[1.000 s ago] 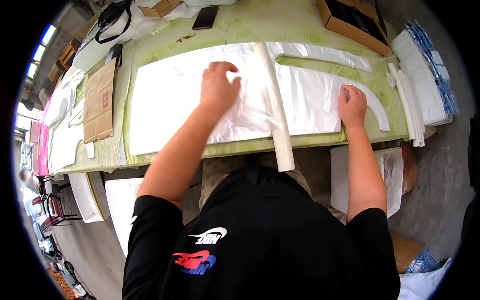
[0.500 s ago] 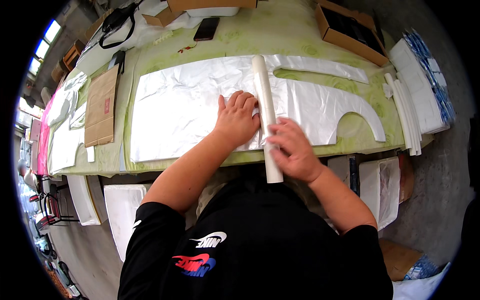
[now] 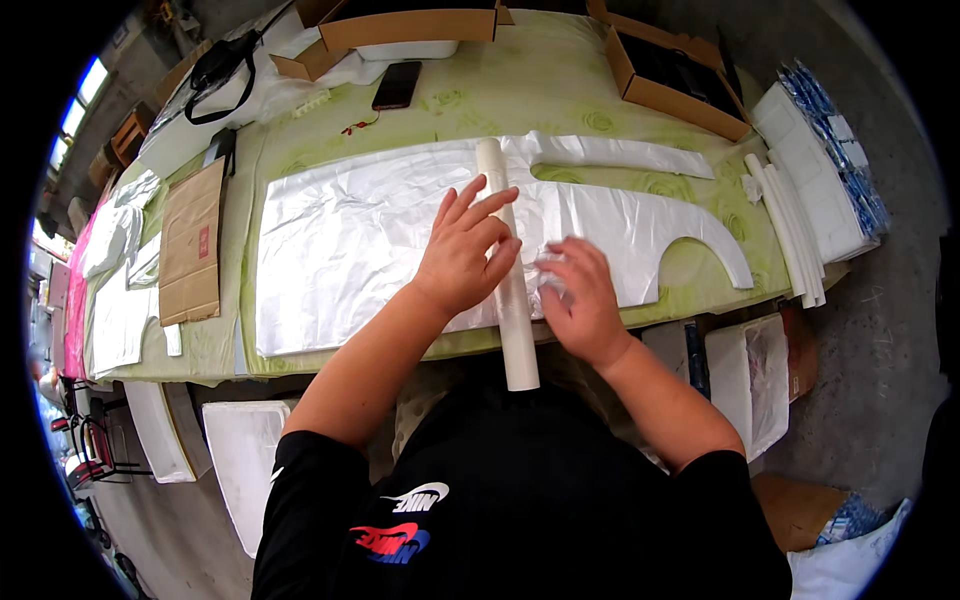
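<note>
A long pale tube or roll point(image 3: 515, 330) lies across a flat stack of white plastic film point(image 3: 340, 250), its near end jutting past the table's front edge. The film is cut with a long slot and a rounded notch at its right end. My left hand point(image 3: 465, 245) is over the roll's left side, fingers spread and raised; whether a fingertip touches the roll I cannot tell. Just right of the roll, my right hand point(image 3: 585, 305) hovers with fingers loosely bent and apart, slightly blurred, holding nothing.
On the green patterned tablecloth point(image 3: 480, 95) are a phone point(image 3: 397, 86), a flat cardboard piece point(image 3: 192, 240) and an open cardboard box point(image 3: 680, 80). More white rolls point(image 3: 780, 230) lie at the right edge, beside stacked packs point(image 3: 835, 150). White bins point(image 3: 240, 460) stand below the table.
My left hand has lifted its fingers from the film and spread them over the roll. My right hand has come off the roll to its right. The view has shifted slightly.
</note>
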{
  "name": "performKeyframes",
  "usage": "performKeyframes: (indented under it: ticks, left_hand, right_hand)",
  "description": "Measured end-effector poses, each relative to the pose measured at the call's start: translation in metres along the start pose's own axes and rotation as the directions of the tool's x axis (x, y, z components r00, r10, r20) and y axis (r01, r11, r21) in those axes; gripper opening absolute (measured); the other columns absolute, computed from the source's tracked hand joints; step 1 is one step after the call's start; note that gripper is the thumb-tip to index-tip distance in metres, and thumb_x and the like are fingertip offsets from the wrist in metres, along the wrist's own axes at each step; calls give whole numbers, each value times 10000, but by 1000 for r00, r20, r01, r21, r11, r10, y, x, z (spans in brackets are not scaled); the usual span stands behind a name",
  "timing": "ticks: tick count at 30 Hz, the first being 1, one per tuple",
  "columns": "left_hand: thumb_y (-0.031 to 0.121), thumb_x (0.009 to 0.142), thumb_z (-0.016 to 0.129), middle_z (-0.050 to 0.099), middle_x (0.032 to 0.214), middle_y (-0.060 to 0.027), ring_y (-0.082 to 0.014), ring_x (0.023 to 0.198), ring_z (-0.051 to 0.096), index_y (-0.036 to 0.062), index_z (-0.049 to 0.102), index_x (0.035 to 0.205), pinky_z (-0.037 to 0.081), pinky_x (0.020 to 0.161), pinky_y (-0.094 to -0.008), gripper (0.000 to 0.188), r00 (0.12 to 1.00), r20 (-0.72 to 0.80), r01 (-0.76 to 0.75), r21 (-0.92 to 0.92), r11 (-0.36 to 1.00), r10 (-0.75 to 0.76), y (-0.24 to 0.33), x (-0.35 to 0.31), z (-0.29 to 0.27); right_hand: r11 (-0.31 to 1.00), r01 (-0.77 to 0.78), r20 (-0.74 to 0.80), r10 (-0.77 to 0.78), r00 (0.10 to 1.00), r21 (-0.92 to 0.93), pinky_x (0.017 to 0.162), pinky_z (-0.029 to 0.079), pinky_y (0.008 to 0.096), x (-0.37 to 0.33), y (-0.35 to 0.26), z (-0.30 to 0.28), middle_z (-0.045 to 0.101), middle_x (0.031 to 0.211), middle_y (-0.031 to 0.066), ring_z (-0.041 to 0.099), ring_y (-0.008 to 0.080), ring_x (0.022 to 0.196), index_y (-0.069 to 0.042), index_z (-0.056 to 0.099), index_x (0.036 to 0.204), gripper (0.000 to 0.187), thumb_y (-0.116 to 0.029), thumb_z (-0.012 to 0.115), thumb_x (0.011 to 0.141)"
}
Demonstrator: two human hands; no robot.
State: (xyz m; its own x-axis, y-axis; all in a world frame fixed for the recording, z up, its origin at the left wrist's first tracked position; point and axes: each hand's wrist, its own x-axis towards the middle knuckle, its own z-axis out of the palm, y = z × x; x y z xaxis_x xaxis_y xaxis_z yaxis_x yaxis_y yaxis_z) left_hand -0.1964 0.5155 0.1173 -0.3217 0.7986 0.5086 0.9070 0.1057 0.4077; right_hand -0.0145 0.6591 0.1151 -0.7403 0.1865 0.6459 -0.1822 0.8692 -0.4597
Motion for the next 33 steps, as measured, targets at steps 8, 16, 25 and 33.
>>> performKeyframes:
  ticks: [8,16,25,33]
  left_hand:
    - [484,907,685,549,1341,-99,-402,1406,403,195,720,1210,263,1161,-665,420,980,121,153,29,988,-155,16,-45,-26]
    - [352,847,765,551,1319,-99,-366,1324,484,175,676,1242,286,1180,-596,442,959,24,285,-59,957,-284,19,-66,-28]
    - [350,834,778,571,1320,-93,-308,1282,529,182,676,1263,318,1178,-524,472,963,22,268,-85,960,-267,14,-68,-29]
    - [216,829,747,580,1267,-130,-349,1231,540,95,649,1173,407,1096,-469,377,832,-448,146,-389,909,-326,-4,-82,-14]
  right_hand:
    - [827,-309,166,426,889,-470,1209,186,634,62,67,38,289,1614,208,189,471,1510,-281,626,1392,557,-443,719,868]
    - [698,-358,216,590,778,-620,1216,145,653,100,80,75,226,1685,106,146,392,1551,-281,566,1459,580,-495,628,923]
    - [686,-424,245,654,716,-591,1199,170,671,123,64,81,326,1649,55,207,348,1537,-129,531,1474,624,-422,607,928]
    - [993,83,275,-103,956,82,1177,228,670,76,10,98,591,1420,76,430,352,1421,-84,594,1379,571,-269,707,851]
